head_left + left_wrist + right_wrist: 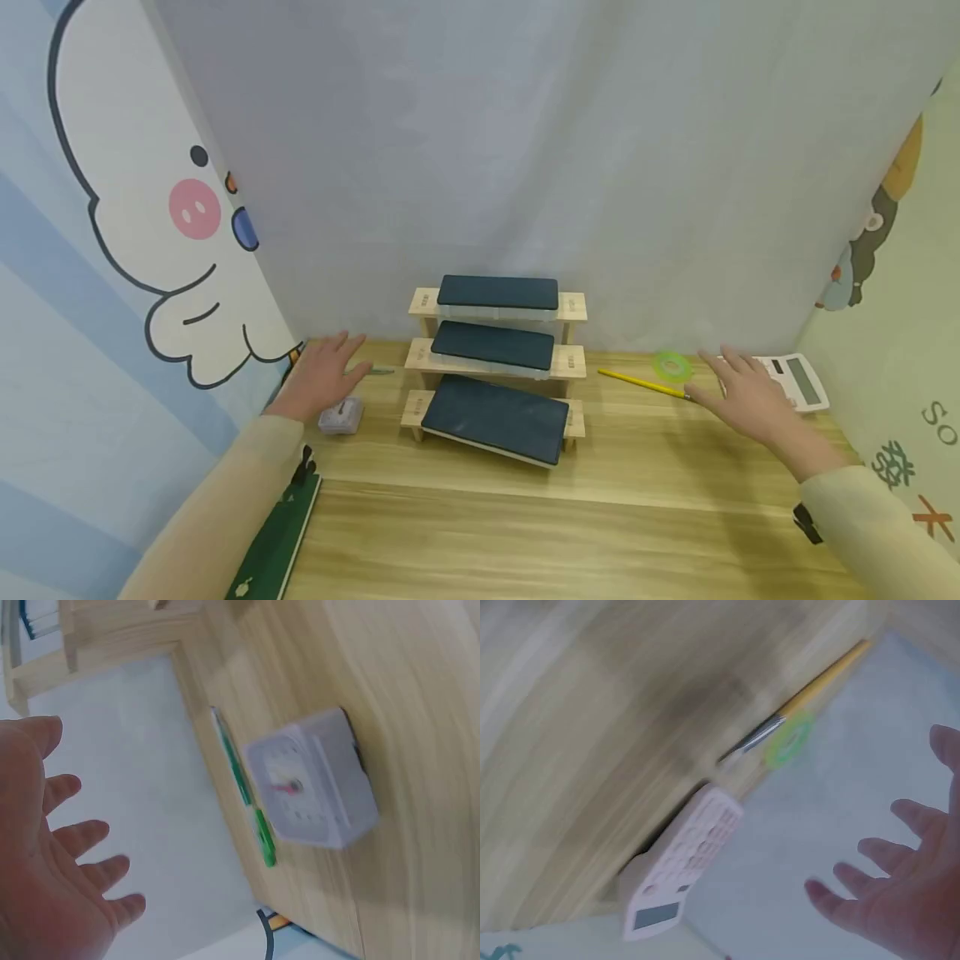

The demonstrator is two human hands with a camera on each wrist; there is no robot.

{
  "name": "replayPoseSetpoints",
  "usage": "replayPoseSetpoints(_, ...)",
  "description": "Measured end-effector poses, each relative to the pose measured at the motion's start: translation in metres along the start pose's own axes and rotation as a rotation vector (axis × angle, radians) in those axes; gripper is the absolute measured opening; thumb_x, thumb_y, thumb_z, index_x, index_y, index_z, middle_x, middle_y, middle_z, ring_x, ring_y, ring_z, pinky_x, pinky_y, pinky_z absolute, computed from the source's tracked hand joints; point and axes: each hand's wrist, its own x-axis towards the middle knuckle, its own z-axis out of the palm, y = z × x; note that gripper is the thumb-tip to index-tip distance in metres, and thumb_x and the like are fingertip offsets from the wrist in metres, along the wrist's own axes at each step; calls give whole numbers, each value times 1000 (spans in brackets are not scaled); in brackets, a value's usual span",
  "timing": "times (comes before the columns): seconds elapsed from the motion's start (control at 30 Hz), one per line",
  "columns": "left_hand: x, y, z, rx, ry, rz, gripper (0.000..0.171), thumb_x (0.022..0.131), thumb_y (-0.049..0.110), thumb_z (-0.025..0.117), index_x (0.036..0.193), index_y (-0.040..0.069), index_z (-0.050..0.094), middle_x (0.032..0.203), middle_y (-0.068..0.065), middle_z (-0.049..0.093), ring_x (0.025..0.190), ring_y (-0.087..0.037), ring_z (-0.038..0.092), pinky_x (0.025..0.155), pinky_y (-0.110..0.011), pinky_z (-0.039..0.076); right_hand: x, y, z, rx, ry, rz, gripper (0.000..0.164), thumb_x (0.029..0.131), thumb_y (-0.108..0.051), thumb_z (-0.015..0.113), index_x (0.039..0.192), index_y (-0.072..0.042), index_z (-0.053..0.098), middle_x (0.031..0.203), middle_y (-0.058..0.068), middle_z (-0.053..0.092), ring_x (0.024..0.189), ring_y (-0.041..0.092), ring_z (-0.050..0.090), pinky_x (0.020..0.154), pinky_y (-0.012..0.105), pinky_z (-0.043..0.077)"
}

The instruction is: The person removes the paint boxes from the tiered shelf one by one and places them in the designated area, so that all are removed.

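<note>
My left hand (318, 382) is held over the left side of the table with fingers spread and nothing in them. Just beside it stands a small pale-purple alarm clock (341, 787), and a green pen (234, 769) lies behind the clock. On the other side, my right hand (752, 398) hovers with loose, spread fingers and also holds nothing. In the head view it overlaps a white calculator (804, 383). A paintbrush with a yellow handle (821, 681) and a translucent green ring of tape (789, 741) lie near the calculator.
Between the hands stands a three-step wooden rack (416, 408). Each step bears a dark-lidded box, the lowest box (495, 417) sitting askew over the front edge. A dark green book (281, 533) lies at the front left. Grey cloth (495, 167) hangs behind, with printed panels at both sides.
</note>
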Motion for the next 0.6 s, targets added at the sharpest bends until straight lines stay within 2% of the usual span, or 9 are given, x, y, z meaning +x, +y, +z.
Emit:
replayPoseSetpoints(0.07, 6, 5, -2, -114, 1, 1, 68, 112, 45, 44, 163, 1, 32, 164, -31, 29, 148, -52, 28, 118, -67, 23, 10, -13, -2, 64, 22, -26, 82, 106, -56, 53, 160, 3, 33, 159, 40, 27, 141, 65, 25, 104, 82, 27)
replayPoseSetpoints(0.17, 21, 18, -5, -311, -11, -46, 69, 112, 47, 42, 166, 6, 26, 167, -25, 27, 151, -46, 28, 118, -64, 25, 28, -37, -7, 176, 47, -66, 81, 106, -51, 57, 162, 2, 31, 159, 35, 33, 137, 59, 37, 106, 76, 32)
replayPoseSetpoints(0.33, 49, 41, -8, -532, -1, -112, 67, 112, 49, 43, 168, 18, 24, 168, -17, 29, 151, -42, 31, 115, -63, 33, 60, -83, -12, 308, 91, -120, 79, 105, -45, 62, 164, -3, 31, 159, 26, 40, 129, 47, 52, 100, 67, 44)
replayPoseSetpoints(0.47, 66, 56, -7, -651, 4, -121, 63, 113, 45, 44, 168, 21, 26, 168, -14, 29, 151, -40, 31, 115, -63, 34, 86, -119, -13, 360, 94, -158, 80, 103, -44, 67, 164, -7, 31, 162, 21, 39, 131, 42, 50, 103, 64, 44)
replayPoseSetpoints(0.6, 78, 63, -2, -727, 16, -125, 61, 113, 44, 45, 167, 22, 28, 168, -13, 29, 153, -36, 29, 117, -62, 32, 108, -149, -15, 381, 74, -204, 84, 100, -44, 70, 165, -9, 30, 163, 19, 37, 132, 40, 50, 105, 63, 44)
